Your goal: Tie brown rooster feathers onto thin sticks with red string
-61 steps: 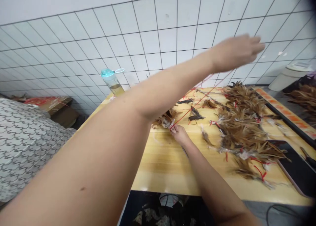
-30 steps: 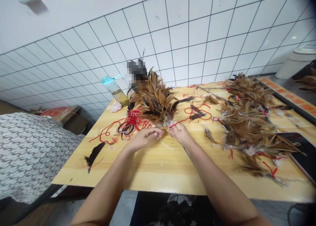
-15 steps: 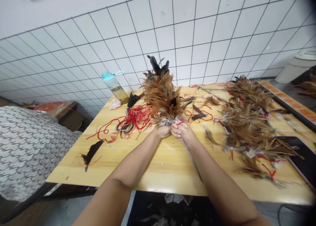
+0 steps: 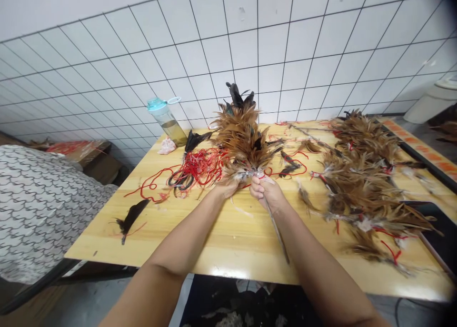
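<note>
Both my hands meet at the base of an upright bundle of brown and black rooster feathers (image 4: 243, 139), whose quills they grip. My left hand (image 4: 226, 188) holds the bundle's base from the left. My right hand (image 4: 267, 193) closes on it from the right, with red thread looped there. A long bare quill or thin stem (image 4: 276, 232) runs from below my right hand toward the table's front edge. A tangle of red thread (image 4: 203, 167) lies just left of my left hand, with black-handled scissors (image 4: 180, 181) partly buried in it.
The wooden table (image 4: 200, 241) carries large heaps of tied brown feathers (image 4: 364, 184) on the right and a single black feather (image 4: 132, 216) at the left. A water bottle (image 4: 166, 121) stands at the back by the tiled wall (image 4: 257, 46). Grey patterned fabric (image 4: 39, 208) lies left.
My hands have come together around the bundle's base, and the bundle stands more upright. The view has shifted slightly, and the long quill now lies further out below my right hand.
</note>
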Demonstrator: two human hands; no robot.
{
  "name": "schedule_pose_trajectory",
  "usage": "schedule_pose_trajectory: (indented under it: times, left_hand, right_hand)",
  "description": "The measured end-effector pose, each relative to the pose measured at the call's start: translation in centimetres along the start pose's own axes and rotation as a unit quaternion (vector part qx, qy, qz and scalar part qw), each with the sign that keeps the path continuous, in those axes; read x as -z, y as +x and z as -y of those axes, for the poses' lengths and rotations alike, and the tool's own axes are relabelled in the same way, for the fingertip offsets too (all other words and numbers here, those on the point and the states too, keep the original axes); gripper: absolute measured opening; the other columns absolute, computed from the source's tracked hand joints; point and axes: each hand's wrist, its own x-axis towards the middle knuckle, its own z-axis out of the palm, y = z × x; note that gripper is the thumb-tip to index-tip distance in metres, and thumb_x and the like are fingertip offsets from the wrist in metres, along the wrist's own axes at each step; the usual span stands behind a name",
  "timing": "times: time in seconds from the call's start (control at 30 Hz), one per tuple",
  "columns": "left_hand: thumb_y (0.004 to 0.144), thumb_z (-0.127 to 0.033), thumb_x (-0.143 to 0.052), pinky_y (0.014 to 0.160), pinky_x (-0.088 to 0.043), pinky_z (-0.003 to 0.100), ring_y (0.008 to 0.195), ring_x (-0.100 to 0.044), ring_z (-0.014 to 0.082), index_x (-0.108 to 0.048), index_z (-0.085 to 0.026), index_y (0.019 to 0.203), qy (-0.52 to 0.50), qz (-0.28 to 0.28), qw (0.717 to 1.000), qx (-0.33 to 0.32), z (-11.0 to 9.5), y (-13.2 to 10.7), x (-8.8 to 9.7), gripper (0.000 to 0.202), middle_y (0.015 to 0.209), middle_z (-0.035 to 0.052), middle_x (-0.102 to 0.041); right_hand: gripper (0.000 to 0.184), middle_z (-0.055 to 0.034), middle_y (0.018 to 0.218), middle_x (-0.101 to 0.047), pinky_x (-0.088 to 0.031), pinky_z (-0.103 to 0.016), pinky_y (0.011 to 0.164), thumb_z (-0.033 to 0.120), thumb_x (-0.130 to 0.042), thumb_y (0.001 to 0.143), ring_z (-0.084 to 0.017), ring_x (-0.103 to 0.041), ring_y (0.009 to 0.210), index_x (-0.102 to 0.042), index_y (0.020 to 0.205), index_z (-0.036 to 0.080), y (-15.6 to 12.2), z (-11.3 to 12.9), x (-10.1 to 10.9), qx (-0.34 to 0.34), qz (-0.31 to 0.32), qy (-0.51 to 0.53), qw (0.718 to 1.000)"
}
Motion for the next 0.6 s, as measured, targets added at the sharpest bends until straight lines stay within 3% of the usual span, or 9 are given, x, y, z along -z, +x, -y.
schedule_pose_trajectory:
  times: [0.07, 0.17, 0.37, 0.47, 0.6]
  left_hand:
    - [0.057, -0.033, -0.085, 0.073, -0.047, 0.027, 0.073, -0.057, 0.0127, -0.064, -0.013, 0.076, -0.014, -0.012, 1.0, -0.005, -0.2, -0.3, 0.2, 0.035, 0.077, 0.0034, -0.066]
    - [0.048, -0.036, -0.087, 0.071, -0.045, 0.027, 0.071, -0.056, 0.0128, -0.063, -0.013, 0.071, -0.038, -0.031, 0.999, -0.015, -1.0, -1.0, -0.1, 0.041, 0.075, 0.0028, -0.066]
    - [0.051, -0.029, -0.087, 0.076, -0.043, 0.028, 0.085, -0.06, 0.0173, -0.069, -0.014, 0.082, -0.058, -0.005, 0.998, -0.018, -2.9, -3.4, -1.2, 0.039, 0.09, 0.0065, -0.069]
    - [0.056, -0.032, -0.085, 0.06, -0.037, 0.024, 0.064, -0.052, 0.0103, -0.067, -0.013, 0.077, -0.058, 0.001, 0.998, -0.021, -3.2, -3.9, -1.7, 0.033, 0.072, 0.0016, -0.063]
    - [0.056, -0.036, -0.085, 0.047, -0.024, 0.021, 0.047, -0.03, 0.0036, -0.054, -0.014, 0.062, -0.093, -0.043, 0.995, -0.007, -3.5, -3.7, -2.2, 0.039, 0.053, -0.0065, -0.041]
  right_hand:
    - [0.02, 0.0094, 0.05, -0.025, -0.014, -0.016, 0.039, 0.022, -0.063, 0.068, -0.005, -0.018, 0.043, -0.043, 0.067, 0.02, 0.0, -0.1, -0.2, -0.004, -0.012, 0.008, 1.0]
    - [0.022, 0.0091, 0.051, -0.027, -0.014, -0.017, 0.04, 0.021, -0.064, 0.068, -0.006, -0.019, 0.044, -0.042, 0.068, 0.021, 0.0, -0.4, -0.4, -0.009, -0.022, 0.012, 1.0]
    - [0.025, 0.0095, 0.05, -0.025, -0.015, -0.017, 0.039, 0.023, -0.064, 0.069, -0.006, -0.018, 0.043, -0.04, 0.068, 0.021, 0.4, -0.2, 0.4, 0.002, -0.031, 0.004, 1.0]
    - [0.027, 0.0099, 0.05, -0.023, -0.016, -0.017, 0.039, 0.025, -0.066, 0.07, -0.005, -0.018, 0.042, -0.039, 0.067, 0.021, 0.6, -0.2, 0.9, 0.003, -0.043, -0.016, 0.999]
    - [0.029, 0.0091, 0.051, -0.029, -0.015, -0.017, 0.039, 0.032, -0.068, 0.069, -0.005, -0.02, 0.043, -0.041, 0.067, 0.021, 0.7, -0.8, 0.8, 0.004, -0.057, -0.038, 0.998]
